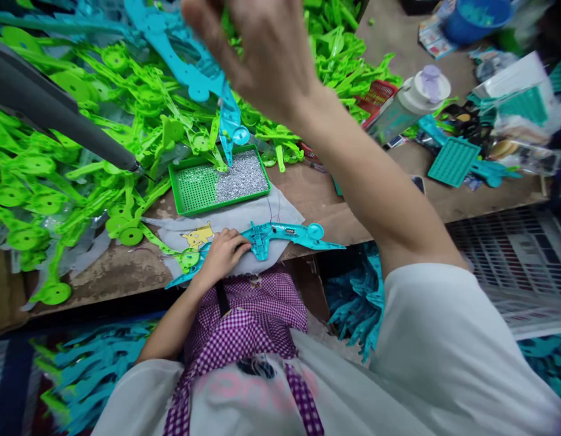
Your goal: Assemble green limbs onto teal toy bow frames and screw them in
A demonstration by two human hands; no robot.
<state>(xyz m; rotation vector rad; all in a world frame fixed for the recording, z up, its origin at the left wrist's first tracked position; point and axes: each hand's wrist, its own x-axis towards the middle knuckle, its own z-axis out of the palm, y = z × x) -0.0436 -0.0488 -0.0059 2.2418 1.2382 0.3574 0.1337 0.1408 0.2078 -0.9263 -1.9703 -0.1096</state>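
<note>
Our left hand grasps the blue part on the cloth, likely to steady it; our right hand is raised, blurred, its grip unclear to us; the tray sits just beyond, presumably for easy reach.

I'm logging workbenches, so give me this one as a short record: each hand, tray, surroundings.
Left hand: on the long blue part, over gray cloth
Right hand: raised, blurred; cannot tell whether it holds anything
Tray: green, perforated, silver pieces gathered at its right end
Left and behind: pile of bright-green parts
Right of tray: lilac-topped bottle, blue bucket
</note>
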